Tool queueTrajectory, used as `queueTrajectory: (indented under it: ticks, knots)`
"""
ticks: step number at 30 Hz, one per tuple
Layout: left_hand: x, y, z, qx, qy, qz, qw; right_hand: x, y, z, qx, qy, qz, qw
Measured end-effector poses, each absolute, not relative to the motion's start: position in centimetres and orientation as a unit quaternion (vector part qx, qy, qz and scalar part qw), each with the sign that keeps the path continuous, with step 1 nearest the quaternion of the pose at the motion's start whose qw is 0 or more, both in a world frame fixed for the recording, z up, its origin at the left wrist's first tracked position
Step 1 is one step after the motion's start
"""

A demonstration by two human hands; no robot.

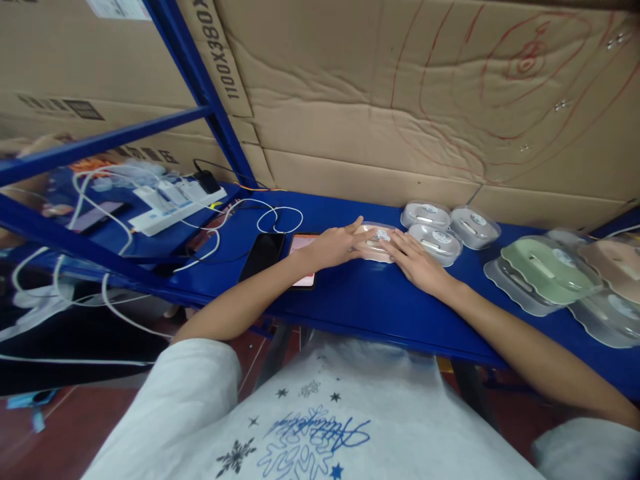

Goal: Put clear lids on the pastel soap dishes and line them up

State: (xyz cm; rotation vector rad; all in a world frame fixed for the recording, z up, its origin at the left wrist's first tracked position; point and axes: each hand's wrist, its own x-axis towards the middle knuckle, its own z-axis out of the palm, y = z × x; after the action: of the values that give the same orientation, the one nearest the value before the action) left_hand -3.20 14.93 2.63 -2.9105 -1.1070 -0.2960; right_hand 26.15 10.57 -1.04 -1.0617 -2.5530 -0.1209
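A small soap box [371, 253] with a clear lid and a pinkish base lies on the blue table between my hands. A round pale sticker [383, 235] shows on its lid. My left hand [345, 243] grips the box from the left, its thumb raised at the far side and a finger reaching over the lid. From the right, my right hand [410, 257] closes over the other end, its fingertips at the sticker. Just behind and right of that hand stand a clear-lidded box [435, 245], a second box [425, 215] and a third box [475, 228].
Wavy-edged green boxes [550, 270] and pink boxes [613, 263] are stacked at the right. A black phone [263, 257] and a lit phone [303, 279] lie left. Beyond the blue frame [190, 67] are a power strip [175, 208] and loose white cables. Cardboard [325, 127] walls the back.
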Motion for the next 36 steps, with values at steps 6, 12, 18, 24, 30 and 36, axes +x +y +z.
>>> queueTrajectory:
  ticks: [6, 12, 18, 24, 30, 36]
  knots:
    - [-3.5, 15.2, 2.9, -0.93, -0.342, -0.124, -0.052, 26.0, 10.5, -1.1, -0.377, -0.901, -0.022, 0.214]
    - [-4.0, 17.0, 2.9, -0.923, -0.304, -0.189, -0.145, 25.6, 10.2, -0.6, -0.39, -0.891, -0.011, 0.232]
    - [-3.8, 16.2, 3.0, -0.919, -0.32, -0.17, -0.153, 25.8, 10.2, -0.7, -0.388, -0.897, -0.03, 0.209]
    - [-4.1, 15.9, 4.3, -0.906, -0.373, -0.148, -0.134, 25.1, 9.3, 0.8, -0.407, -0.888, -0.107, 0.183]
    - [-6.8, 19.4, 5.0, -0.857, -0.447, -0.137, -0.218, 27.5, 9.5, 2.4, -0.553, -0.795, -0.156, 0.198]
    - [-6.7, 19.3, 4.7, -0.845, -0.499, -0.179, -0.072, 30.6, 11.1, 3.7, -0.48, -0.869, -0.08, 0.086]
